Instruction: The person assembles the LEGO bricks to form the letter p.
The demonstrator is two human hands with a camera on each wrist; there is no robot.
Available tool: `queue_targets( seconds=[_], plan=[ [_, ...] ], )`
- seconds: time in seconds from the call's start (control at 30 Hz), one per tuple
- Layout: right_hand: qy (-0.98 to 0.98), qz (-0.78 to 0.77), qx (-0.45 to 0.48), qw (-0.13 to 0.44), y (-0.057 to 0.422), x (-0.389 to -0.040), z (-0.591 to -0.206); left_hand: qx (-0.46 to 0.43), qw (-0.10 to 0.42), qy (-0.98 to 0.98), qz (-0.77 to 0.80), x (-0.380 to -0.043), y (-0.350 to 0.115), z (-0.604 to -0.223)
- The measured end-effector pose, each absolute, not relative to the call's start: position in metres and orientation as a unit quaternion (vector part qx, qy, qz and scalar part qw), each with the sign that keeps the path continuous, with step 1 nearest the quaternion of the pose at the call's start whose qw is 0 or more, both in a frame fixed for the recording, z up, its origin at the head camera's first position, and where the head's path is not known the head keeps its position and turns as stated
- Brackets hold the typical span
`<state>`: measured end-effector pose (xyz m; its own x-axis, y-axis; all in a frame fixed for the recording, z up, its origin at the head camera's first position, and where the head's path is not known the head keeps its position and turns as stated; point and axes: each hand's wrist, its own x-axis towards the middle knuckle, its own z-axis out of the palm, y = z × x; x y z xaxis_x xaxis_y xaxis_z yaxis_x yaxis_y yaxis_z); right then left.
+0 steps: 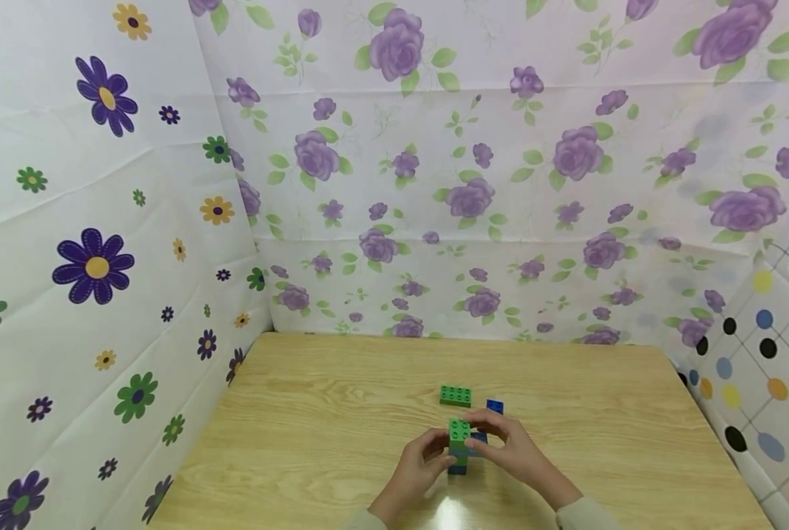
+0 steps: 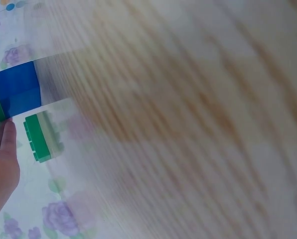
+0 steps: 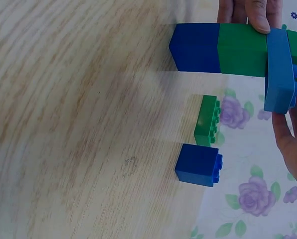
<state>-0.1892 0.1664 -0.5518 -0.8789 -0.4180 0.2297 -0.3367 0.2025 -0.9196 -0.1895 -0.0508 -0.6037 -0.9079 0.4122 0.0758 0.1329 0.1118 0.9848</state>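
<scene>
A brick tower stands on the wooden table, with a dark blue brick (image 3: 196, 48) at the bottom and a green brick (image 3: 242, 48) on it. Above these, a lighter blue brick (image 3: 279, 69) juts out sideways under the top green brick (image 1: 459, 430). My left hand (image 1: 416, 470) grips the tower's left side, its thumb low against the stack; the left wrist view shows its fingers by the tower. With thumb and fingers, my right hand (image 1: 515, 450) holds the top green brick from the right. Its fingertips are partly hidden behind the tower.
Behind the tower lie a loose green brick (image 1: 455, 395) and, to its right, a loose blue brick (image 3: 198, 165). The wooden table (image 1: 315, 412) ends at flowered cloth (image 1: 381, 287) at the back and left, and dotted cloth on the right.
</scene>
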Motion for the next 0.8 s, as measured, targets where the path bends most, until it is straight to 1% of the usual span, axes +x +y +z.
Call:
queue_targets(
  seconds=[0.13, 0.3, 0.57, 0.8],
  plan=[
    [0.784, -0.570, -0.243, 0.021, 0.1665, -0.1887, -0.5543, 0.182, 0.108, 0.742, 0.636, -0.1893, -0.0501, -0.6035],
    [0.796, -0.554, -0.245, 0.017, 0.1677, -0.1903, -0.5565, 0.184, 0.112, 0.742, 0.634, -0.1876, -0.0507, -0.6014],
    [0.803, -0.535, -0.261, 0.002, 0.1675, -0.1910, -0.5526, 0.176, 0.122, 0.737, 0.641, -0.1866, -0.0502, -0.5990],
    [0.809, -0.524, -0.266, -0.017, 0.1673, -0.1897, -0.5525, 0.186, 0.112, 0.726, 0.653, -0.1850, -0.0496, -0.5991]
  ],
)
